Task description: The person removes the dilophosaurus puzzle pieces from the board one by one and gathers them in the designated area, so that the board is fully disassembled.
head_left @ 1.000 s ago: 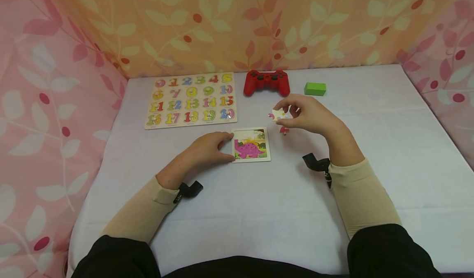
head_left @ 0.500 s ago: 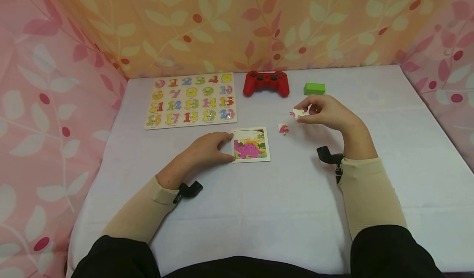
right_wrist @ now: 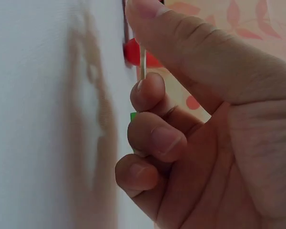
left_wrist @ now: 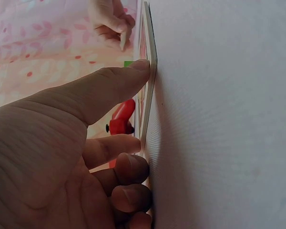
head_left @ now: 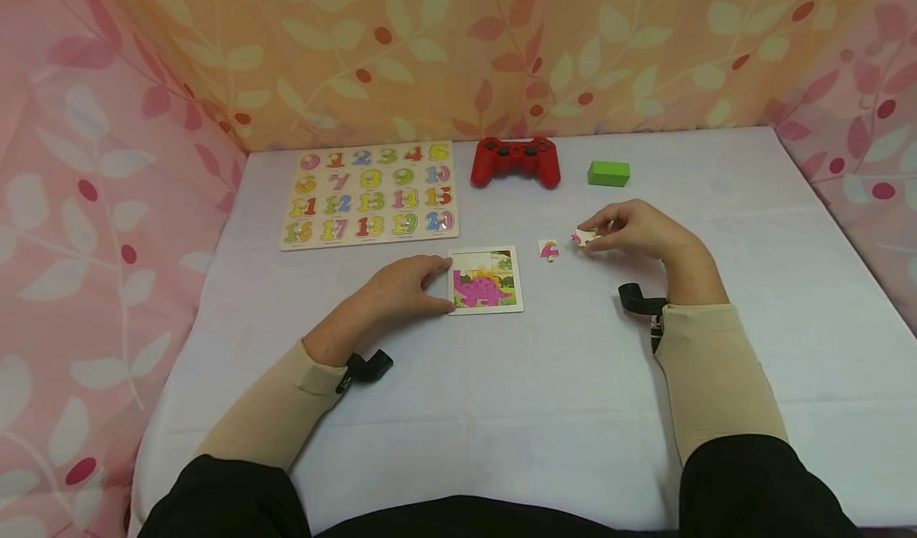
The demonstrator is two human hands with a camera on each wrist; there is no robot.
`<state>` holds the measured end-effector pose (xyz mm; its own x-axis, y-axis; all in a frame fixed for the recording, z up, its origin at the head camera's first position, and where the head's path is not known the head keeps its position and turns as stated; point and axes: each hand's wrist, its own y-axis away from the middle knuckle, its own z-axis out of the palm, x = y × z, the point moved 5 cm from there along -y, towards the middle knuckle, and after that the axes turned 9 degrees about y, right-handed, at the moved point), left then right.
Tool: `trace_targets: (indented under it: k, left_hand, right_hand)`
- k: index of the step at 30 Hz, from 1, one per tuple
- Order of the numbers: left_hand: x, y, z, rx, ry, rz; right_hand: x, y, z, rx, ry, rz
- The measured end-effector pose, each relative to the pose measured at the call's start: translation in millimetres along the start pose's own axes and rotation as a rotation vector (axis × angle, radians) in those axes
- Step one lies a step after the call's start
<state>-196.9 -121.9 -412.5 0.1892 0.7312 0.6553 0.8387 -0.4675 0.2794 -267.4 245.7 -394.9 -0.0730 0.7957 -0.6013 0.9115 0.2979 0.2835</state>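
In the head view my left hand point(head_left: 401, 291) holds the left edge of a small framed jigsaw puzzle point(head_left: 484, 310), thumb at the near corner and index finger at the far one. A pink dinosaur shows in the frame, with a pale bare patch at its upper left. My right hand point(head_left: 641, 231) pinches a white-and-pink jigsaw piece point(head_left: 583, 237) between thumb and index finger; the right wrist view shows this piece point(right_wrist: 143, 64) edge-on, low over the tabletop. Between frame and right hand lies a second jigsaw piece point(head_left: 548, 250), pink on white.
A wooden number board point(head_left: 368, 196) lies at the back left. To its right sits a red game controller point(head_left: 516, 161), then a green block point(head_left: 609, 173). Floral curtains point(head_left: 458, 52) hang along the back and sides of the white-covered table point(head_left: 501, 411).
My right hand has moved right, away from the second piece, and then come down lower with its pinched piece. The left hand and the puzzle frame have stayed in place.
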Motion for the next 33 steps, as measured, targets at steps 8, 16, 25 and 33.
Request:
trace_targets:
  k: [8, 16, 25, 33]
  left_hand:
    - [1.2, 0.6, -0.7, -0.004, 0.002, -0.006]
    - [-0.8, -0.7, -0.7, -0.004, -0.010, -0.006]
    - [0.6, -0.1, -1.5, -0.005, -0.006, -0.012]
    - [0.1, -0.3, -0.8, 0.001, -0.004, -0.004]
  right_hand:
    - [0.0, -6.4, 8.1, -0.024, 0.089, -0.038]
    - [-4.0, -9.5, 12.1, -0.018, 0.131, -0.027]
    - [-6.3, -4.1, 6.3, -0.007, 0.110, 0.026]
    - [-19.1, 12.8, -21.3, 0.130, 0.069, 0.026]
